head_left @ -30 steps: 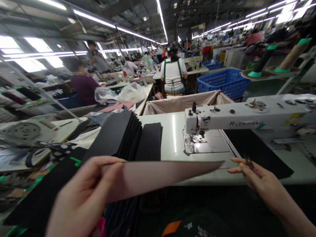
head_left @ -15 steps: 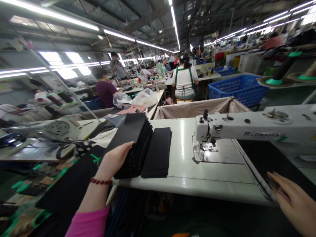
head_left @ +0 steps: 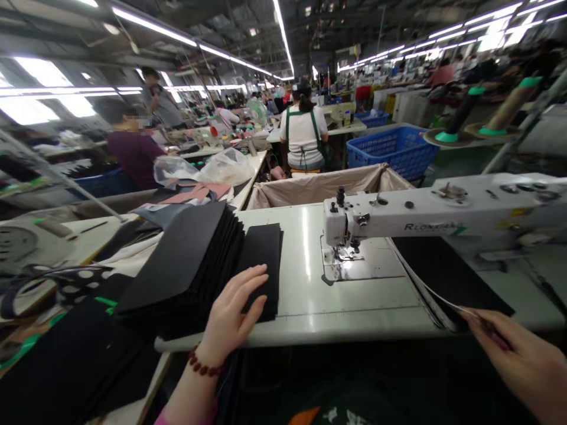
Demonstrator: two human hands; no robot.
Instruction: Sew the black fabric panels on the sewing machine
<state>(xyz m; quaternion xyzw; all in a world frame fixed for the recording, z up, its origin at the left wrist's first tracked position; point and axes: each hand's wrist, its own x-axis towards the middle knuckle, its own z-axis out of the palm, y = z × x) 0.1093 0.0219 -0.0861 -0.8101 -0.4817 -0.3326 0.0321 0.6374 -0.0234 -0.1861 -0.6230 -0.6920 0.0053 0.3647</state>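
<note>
My left hand [head_left: 239,304] is open, its fingers apart, over the near part of a low stack of black rectangular panels [head_left: 262,245]; whether it touches them is hard to tell. Left of it stands a taller pile of black panels [head_left: 177,254]. At the right, my right hand [head_left: 509,345] is closed on the near corner of a black panel [head_left: 447,271], whose pale left edge is lifted and curved. A slim dark, pinkish tool, its kind unclear, also lies in that hand. The panel is beside the white sewing machine [head_left: 425,215], under its arm.
The pale table [head_left: 305,336] has its front edge toward me. Behind it hangs a beige cloth bin [head_left: 283,195], with a blue basket [head_left: 385,150] farther back. Thread cones [head_left: 465,112] stand at right. Co-workers [head_left: 303,136] sit ahead and left.
My left hand has moved right, off the tall pile to the low stack. My right hand has raised the panel's left edge. The view has turned rightward.
</note>
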